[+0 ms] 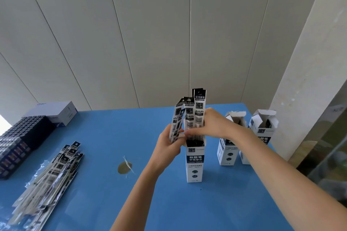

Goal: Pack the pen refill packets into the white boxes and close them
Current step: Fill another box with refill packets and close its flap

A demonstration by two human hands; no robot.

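Packets (195, 114) are gripped upright by both hands — left (169, 146), right (208, 124) — fingers closed round them. Lower ends are seated in the open box (194, 163) on the worktop (112, 137).

One view only, from a camera worn on the person's head. It looks forward and slightly down across the blue table (116, 137), from above the near edge toward the far wall (131, 33), which fills the upper half. It sits close: both forearms reach in from the near right. The wide lens bends the wall seams and the pillar (308, 80) at right.
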